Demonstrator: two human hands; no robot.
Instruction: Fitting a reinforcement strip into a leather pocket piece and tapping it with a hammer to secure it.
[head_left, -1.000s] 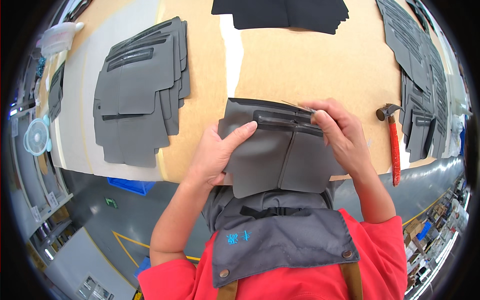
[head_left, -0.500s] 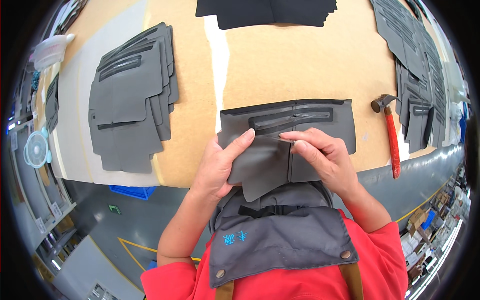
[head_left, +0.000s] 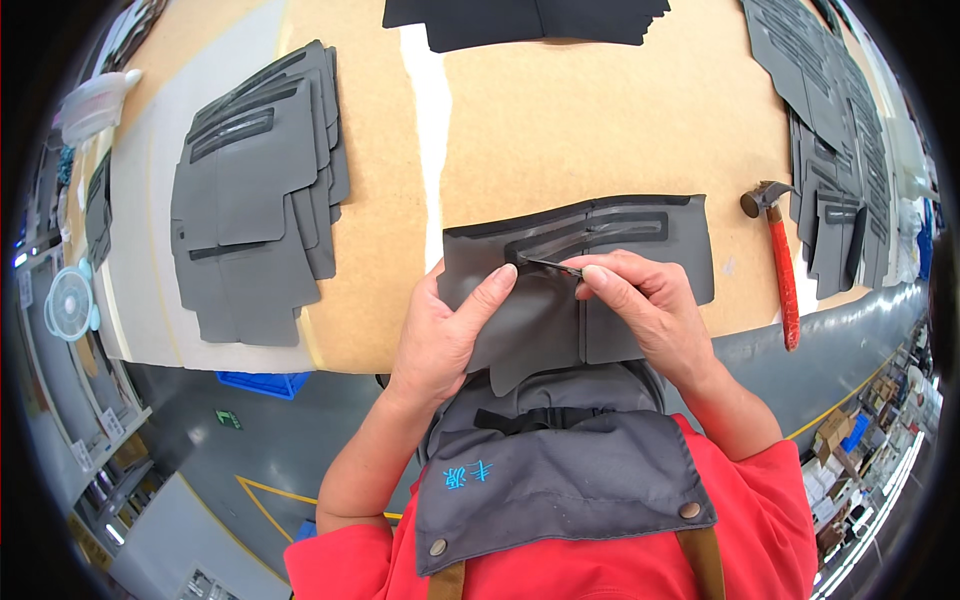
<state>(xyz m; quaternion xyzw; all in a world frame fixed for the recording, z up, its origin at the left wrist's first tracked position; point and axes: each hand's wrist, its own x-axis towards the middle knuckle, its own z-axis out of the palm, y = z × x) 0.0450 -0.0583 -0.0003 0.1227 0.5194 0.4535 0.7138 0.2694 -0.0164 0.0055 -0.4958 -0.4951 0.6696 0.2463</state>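
Observation:
A dark grey flat panel point(head_left: 520, 310) of leather-like sheet hangs over the table's near edge, a black-bordered slot running along its upper part. My left hand point(head_left: 440, 325) grips its left side, thumb on top beside the slot's left end and the other fingers hidden beneath. Pinched between the thumb and fingers of my right hand point(head_left: 645, 305) is a thin, pointed dark tool point(head_left: 553, 266); its exact kind is unclear. Its tip points left, at the slot's lower border close to my left thumb.
Stacks of similar grey panels lie at left point(head_left: 250, 190) and far right point(head_left: 835, 130). A black stack point(head_left: 530, 22) is at the far edge of view. A red-handled hammer point(head_left: 784, 270) rests right of my work. Below the table's left side sits a blue crate point(head_left: 262, 384).
The tool's tip has come up to the slot's left end near my left thumb, and the tool shows more clearly. My left hand still holds the panel, which has shifted slightly.

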